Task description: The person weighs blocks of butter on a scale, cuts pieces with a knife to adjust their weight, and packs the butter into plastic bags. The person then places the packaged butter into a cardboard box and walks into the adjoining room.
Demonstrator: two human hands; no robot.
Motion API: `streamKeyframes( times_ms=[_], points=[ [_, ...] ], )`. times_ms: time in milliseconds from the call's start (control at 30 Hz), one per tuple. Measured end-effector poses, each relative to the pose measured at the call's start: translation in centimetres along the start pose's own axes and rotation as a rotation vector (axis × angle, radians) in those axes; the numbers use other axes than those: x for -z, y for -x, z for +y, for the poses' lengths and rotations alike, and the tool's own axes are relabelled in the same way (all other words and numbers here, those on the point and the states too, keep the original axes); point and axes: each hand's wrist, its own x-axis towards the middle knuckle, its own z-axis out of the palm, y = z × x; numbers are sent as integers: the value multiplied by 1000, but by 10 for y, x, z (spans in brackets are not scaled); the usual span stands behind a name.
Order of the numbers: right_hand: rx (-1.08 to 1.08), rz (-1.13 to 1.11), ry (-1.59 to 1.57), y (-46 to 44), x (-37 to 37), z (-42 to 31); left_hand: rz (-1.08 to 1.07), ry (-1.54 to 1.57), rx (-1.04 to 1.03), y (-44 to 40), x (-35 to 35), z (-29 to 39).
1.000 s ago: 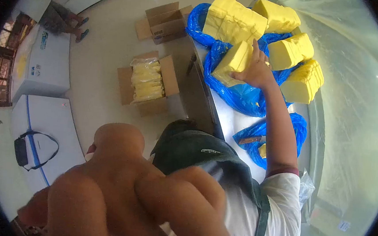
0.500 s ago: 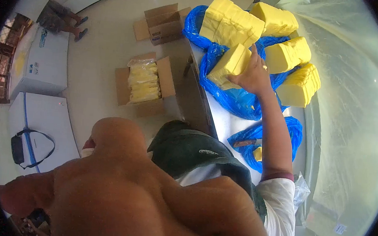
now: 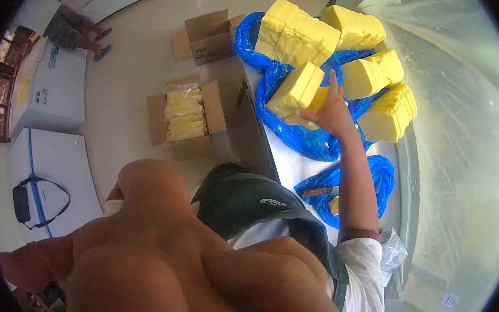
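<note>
My right hand [image 3: 329, 109] reaches over the table with its fingers spread, the thumb low against a yellow butter-like block [image 3: 294, 90]. More yellow material shows between the thumb and fingers. This block leans in an opened blue plastic bag [image 3: 303, 141]. A larger ridged yellow block [image 3: 297, 33] stands just beyond it, and several others are to the right. Very close to the camera, my left hand [image 3: 155, 242] fills the bottom of the view; its fingertips are hidden. On a second blue bag [image 3: 379, 187] lie a wooden-handled knife [image 3: 318, 192] and a small yellow piece [image 3: 334, 205].
Left of the table [image 3: 278, 158], a cardboard box [image 3: 215, 118] holds bagged yellow pieces. Another open box [image 3: 211, 47] stands behind it. White chest freezers [image 3: 62, 82] line the left side, and a person's legs [image 3: 86, 32] show near them. Plastic sheeting [image 3: 455, 149] hangs at the right.
My right hand has drawn back slightly from the leaning block, so more yellow shows behind the thumb. The view has shifted a little, and my left hand stays close to the camera.
</note>
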Motion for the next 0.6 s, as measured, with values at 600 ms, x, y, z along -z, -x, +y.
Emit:
streamKeyframes(
  times_ms=[600],
  points=[
    [-457, -127, -1742, 31, -80, 117, 15, -19, 213, -4, 2, 23]
  ],
)
